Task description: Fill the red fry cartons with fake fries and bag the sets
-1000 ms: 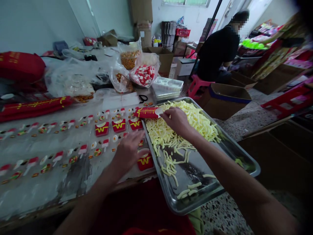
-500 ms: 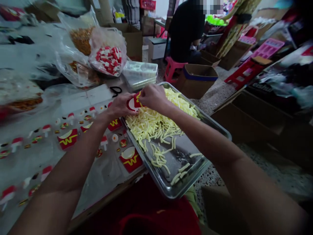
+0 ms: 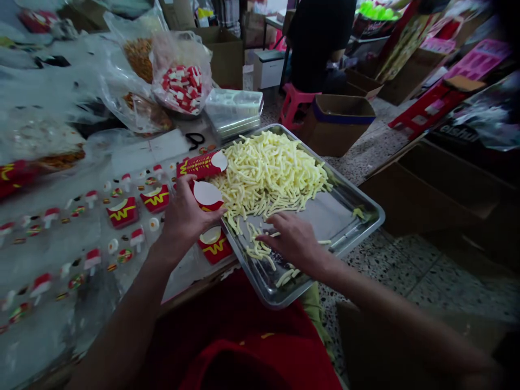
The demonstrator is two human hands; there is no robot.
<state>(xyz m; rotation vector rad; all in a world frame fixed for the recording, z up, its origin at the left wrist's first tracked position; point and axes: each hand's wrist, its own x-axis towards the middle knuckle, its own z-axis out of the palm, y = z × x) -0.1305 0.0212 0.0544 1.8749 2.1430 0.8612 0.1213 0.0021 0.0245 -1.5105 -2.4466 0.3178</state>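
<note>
My left hand [image 3: 184, 219] grips a small red French fry box [image 3: 208, 197] with a pale inside, held at the left rim of the metal tray [image 3: 345, 241]. In the tray lies a big heap of pale yellow toy fries [image 3: 272, 168]. My right hand [image 3: 294, 241] reaches low over the tray's near part, fingers stretched and thumb apart, at a few loose fries [image 3: 260, 250]. Just beyond my left hand sits a stack of red fry boxes [image 3: 202, 164] with yellow markings. Whether my right fingertips touch the fries, I cannot tell.
Left of the tray, rows of miniature pieces and red fry boxes [image 3: 122, 212] cover the table. Behind are black scissors [image 3: 195, 140], clear plastic trays [image 3: 235, 111] and a bag of red-and-white pieces [image 3: 181, 86]. A person [image 3: 320, 43] sits beyond, near a cardboard box [image 3: 337, 127].
My right hand has left the fry box and moved down and right to the loose fries, its fingers spreading. My left hand, still holding a box, has come nearer. The view has shifted.
</note>
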